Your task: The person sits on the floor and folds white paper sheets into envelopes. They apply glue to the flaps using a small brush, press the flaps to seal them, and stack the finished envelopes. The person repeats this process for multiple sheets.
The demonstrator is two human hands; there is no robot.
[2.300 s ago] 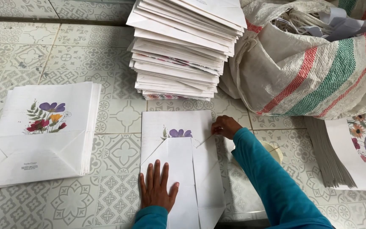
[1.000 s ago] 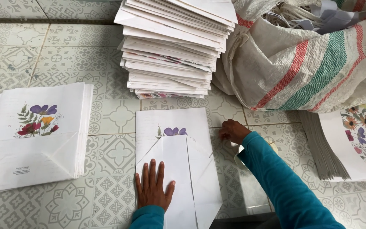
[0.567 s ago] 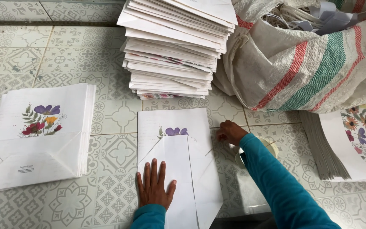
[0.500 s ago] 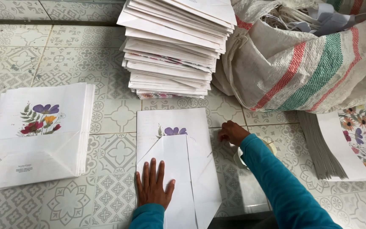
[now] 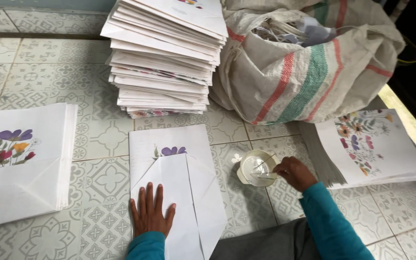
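The right hand (image 5: 293,173) has left the folded paper bag (image 5: 176,188) lying on the tiled floor and now reaches the small glue cup (image 5: 257,167) beside it, fingers pinching a thin stick, while the left hand (image 5: 151,212) presses flat, fingers spread, on the bag's flap.

The folded bag (image 5: 174,188) is matt white paper. The small cup (image 5: 257,168) is clear glossy plastic. The sack (image 5: 304,72) is coarse woven plastic; the floor (image 5: 97,139) is smooth patterned tile.

The left hand (image 5: 151,214) lies flat, fingers spread, on a folded white paper bag (image 5: 176,185) with a purple flower print. The right hand (image 5: 294,172) reaches to a small clear cup (image 5: 257,167) on the tiled floor (image 5: 97,139), fingertips at its rim.
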